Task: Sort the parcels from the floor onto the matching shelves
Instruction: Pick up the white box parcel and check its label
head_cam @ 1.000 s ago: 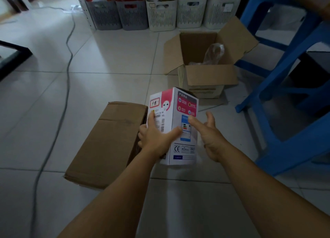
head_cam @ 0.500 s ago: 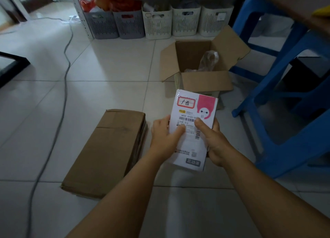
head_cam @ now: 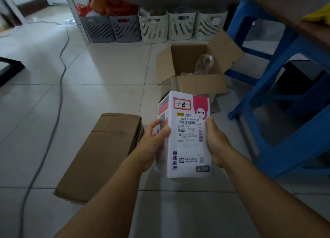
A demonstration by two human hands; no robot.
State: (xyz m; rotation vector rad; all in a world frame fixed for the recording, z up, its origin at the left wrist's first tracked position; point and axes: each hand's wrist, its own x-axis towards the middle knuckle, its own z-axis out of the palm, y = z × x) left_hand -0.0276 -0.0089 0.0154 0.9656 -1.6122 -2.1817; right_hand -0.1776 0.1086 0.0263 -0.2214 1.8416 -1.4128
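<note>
I hold a white and pink parcel box [head_cam: 187, 148] upright in front of me, above the tiled floor. Its facing side carries a shipping label and a red-framed handwritten tag near the top. My left hand [head_cam: 151, 145] grips its left side and my right hand [head_cam: 217, 143] grips its right edge. A closed brown cardboard parcel [head_cam: 100, 157] lies flat on the floor to the left. An open cardboard box [head_cam: 200, 84] with clear plastic inside stands just beyond the held parcel.
A row of slotted storage baskets [head_cam: 153, 27] stands on the floor under a shelf frame [head_cam: 75, 11] at the back. Blue plastic stools [head_cam: 285, 104] crowd the right side. A grey cable [head_cam: 59, 95] runs along the floor on the left.
I have turned the parcel in my hands so the labelled face with the handwritten tag looks at me, and raised it closer. My view has tilted up towards the baskets.
</note>
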